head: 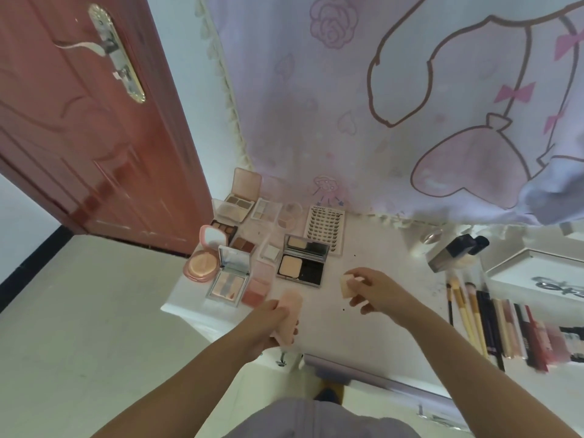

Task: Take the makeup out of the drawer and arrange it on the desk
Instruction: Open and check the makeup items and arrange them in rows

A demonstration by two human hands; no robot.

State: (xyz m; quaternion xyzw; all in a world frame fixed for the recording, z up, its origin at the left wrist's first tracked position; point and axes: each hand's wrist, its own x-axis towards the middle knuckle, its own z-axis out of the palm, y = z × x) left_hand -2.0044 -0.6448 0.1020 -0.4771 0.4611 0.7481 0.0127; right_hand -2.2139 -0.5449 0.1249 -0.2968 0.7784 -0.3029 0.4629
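Both forearms reach over the white desk (373, 248). Left hand (268, 324) curls round a pink case (289, 306) above the desk's near edge. Right hand (376, 292) pinches a beige sponge (347, 284). Beyond both grips lie opened palettes (301, 259); brushes and tubes (493, 327) line up right of the sponge.

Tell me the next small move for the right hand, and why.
Probably lower the right hand and set its beige makeup sponge on the bare white desk just below: the sponge is pinched above the surface, and the open black compact sits clear to the left.
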